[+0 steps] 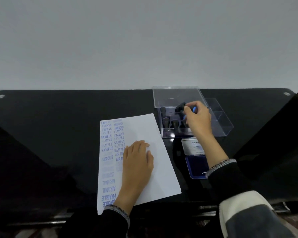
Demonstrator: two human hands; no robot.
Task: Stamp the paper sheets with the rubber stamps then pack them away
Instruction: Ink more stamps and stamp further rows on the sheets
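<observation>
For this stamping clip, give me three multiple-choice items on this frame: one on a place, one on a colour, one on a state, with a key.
1. Where does the open ink pad lie?
A. On the paper sheet
B. On the table to the right of the paper sheet
C. Inside the clear box

2. What colour are the stamped words on the paper sheet?
A. Red
B. Green
C. Blue

3. What is the left hand doing?
A. Resting flat on the paper sheet
B. Gripping a stamp
C. Lifting the ink pad

Key: 1 B, the pad sits beside the sheet, near the clear box. 2 C, SAMPLE and AIR MAIL print blue. 3 A, its fingers lie straight on the sheet while the right hand holds a stamp at the box.
</observation>
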